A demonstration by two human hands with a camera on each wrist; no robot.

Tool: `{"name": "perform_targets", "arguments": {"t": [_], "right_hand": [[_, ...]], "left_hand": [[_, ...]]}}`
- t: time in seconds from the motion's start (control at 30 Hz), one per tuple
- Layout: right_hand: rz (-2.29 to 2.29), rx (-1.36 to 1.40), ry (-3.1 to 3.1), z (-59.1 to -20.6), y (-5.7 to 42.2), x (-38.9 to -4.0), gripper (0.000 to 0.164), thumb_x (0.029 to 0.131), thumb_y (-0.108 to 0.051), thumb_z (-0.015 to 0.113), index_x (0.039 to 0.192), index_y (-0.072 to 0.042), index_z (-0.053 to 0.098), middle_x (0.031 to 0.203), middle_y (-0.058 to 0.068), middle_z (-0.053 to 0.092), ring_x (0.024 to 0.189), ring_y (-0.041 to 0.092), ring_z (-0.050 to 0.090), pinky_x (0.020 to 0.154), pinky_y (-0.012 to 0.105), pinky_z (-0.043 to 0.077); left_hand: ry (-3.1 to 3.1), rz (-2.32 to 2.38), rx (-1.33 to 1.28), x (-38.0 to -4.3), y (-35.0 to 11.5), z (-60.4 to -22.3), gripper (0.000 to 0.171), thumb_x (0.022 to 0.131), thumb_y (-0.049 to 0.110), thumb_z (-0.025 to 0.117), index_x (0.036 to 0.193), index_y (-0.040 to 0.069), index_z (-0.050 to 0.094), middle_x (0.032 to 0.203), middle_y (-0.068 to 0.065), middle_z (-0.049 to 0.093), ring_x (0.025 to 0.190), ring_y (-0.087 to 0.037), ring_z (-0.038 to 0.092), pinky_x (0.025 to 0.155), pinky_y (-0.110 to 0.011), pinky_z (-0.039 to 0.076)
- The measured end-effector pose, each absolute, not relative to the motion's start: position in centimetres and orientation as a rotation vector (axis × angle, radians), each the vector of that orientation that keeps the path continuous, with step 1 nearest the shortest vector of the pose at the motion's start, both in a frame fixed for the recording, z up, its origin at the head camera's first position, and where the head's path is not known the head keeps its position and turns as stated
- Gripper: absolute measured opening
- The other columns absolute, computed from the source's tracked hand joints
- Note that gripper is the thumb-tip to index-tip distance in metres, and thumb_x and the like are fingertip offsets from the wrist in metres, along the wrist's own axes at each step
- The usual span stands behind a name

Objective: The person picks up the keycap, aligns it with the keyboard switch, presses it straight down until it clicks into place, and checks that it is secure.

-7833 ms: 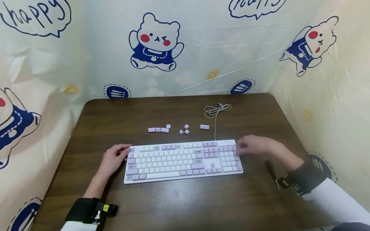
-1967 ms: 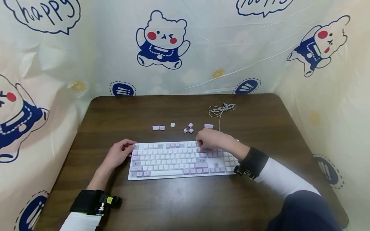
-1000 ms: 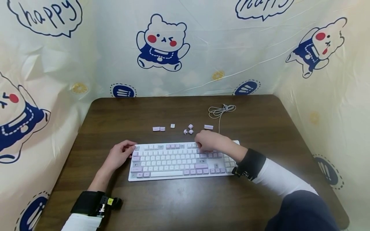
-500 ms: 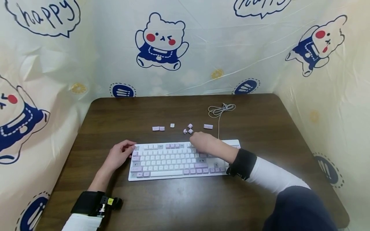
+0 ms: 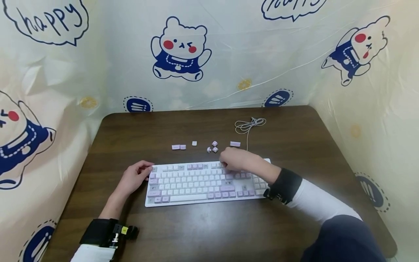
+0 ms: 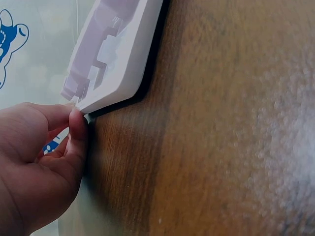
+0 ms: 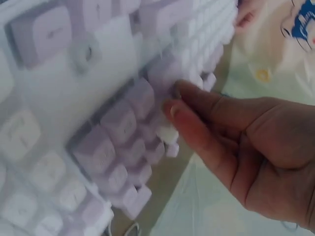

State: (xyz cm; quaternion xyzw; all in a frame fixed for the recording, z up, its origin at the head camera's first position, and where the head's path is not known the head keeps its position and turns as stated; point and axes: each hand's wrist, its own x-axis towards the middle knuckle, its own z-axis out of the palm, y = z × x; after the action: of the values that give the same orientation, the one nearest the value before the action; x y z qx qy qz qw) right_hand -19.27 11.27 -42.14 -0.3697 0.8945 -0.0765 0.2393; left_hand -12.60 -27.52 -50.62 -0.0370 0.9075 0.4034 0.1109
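We have the left hand [image 5: 133,177] pinching the full-size keyboard [image 5: 190,198] by its corner — right hand [image 5: 236,159] over its far keys, thumb and forefinger nearly together, clamped on what we can't tell. Loose keycaps [image 5: 215,149] lie just beyond. Looks like keycap seating — calling for straight downward pressure.

White sleeves [image 5: 324,202], black wristbands [image 5: 98,231], yellow label [image 5: 124,230], seemingly navy upper right sleeve [image 5: 337,240]

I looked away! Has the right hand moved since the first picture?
Yes: the right hand moved left across the keyboard, from its right edge toward its middle.
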Motion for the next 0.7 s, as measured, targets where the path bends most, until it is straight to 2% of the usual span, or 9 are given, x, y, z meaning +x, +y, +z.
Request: {"name": "perform_targets", "arguments": {"t": [0.17,0.27,0.4,0.53,0.63,0.7], "right_hand": [[-0.36,-0.911,2.495,-41.0,13.6,-22.3,0.01,0.095,-0.005,0.073,0.086,-0.006,0.071,0.08,0.007,0.07,0.063,0.016,0.064,0.061,0.027,0.054],[-0.348,-0.892,2.584,-40.6,14.8,-24.3,0.006,0.096,-0.004,0.073,0.09,-0.004,0.072,0.081,0.008,0.069,0.066,0.017,0.062,0.064,0.03,0.053],[-0.284,-1.027,2.606,-41.4,15.7,-25.9,0.002,0.095,-0.002,0.073,0.097,-0.002,0.072,0.084,0.008,0.067,0.077,0.022,0.059,0.073,0.037,0.053],[-0.136,-1.156,2.596,-43.1,16.1,-26.5,0.021,0.097,-0.002,0.07,0.118,-0.002,0.069,0.105,0.017,0.068,0.092,0.028,0.066,0.082,0.042,0.057],[-0.043,-1.147,2.571,-44.1,16.3,-26.6,0.037,0.101,-0.005,0.067,0.138,-0.006,0.063,0.128,0.025,0.063,0.107,0.036,0.068,0.091,0.048,0.057],[-0.04,-1.119,2.55,-44.6,16.4,-26.7,0.043,0.102,-0.007,0.065,0.145,-0.009,0.059,0.135,0.026,0.061,0.114,0.038,0.067,0.097,0.05,0.054]], "left_hand": [[2.666,1.196,-0.106,-12.5,-27.7,-50.8,0.032,0.109,0.025,0.057,0.133,0.006,0.065,0.1,-0.011,0.065,0.084,-0.024,0.06,0.073,-0.029,0.05],[2.665,1.201,-0.107,-12.5,-27.7,-50.9,0.032,0.109,0.025,0.057,0.133,0.006,0.065,0.101,-0.011,0.065,0.084,-0.024,0.06,0.074,-0.029,0.05],[2.663,1.199,-0.113,-12.4,-27.8,-50.9,0.032,0.109,0.025,0.057,0.133,0.006,0.065,0.102,-0.011,0.065,0.085,-0.024,0.06,0.074,-0.029,0.051],[2.664,1.21,-0.11,-12.4,-27.8,-51.0,0.032,0.109,0.025,0.057,0.134,0.006,0.065,0.101,-0.011,0.065,0.085,-0.024,0.06,0.074,-0.029,0.05],[2.666,1.216,-0.11,-12.4,-27.8,-51.1,0.032,0.109,0.024,0.057,0.134,0.006,0.065,0.101,-0.011,0.065,0.084,-0.024,0.06,0.073,-0.028,0.05],[2.667,1.221,-0.114,-12.4,-27.8,-51.1,0.032,0.109,0.024,0.057,0.134,0.006,0.065,0.101,-0.01,0.065,0.084,-0.024,0.059,0.073,-0.028,0.05]]}}
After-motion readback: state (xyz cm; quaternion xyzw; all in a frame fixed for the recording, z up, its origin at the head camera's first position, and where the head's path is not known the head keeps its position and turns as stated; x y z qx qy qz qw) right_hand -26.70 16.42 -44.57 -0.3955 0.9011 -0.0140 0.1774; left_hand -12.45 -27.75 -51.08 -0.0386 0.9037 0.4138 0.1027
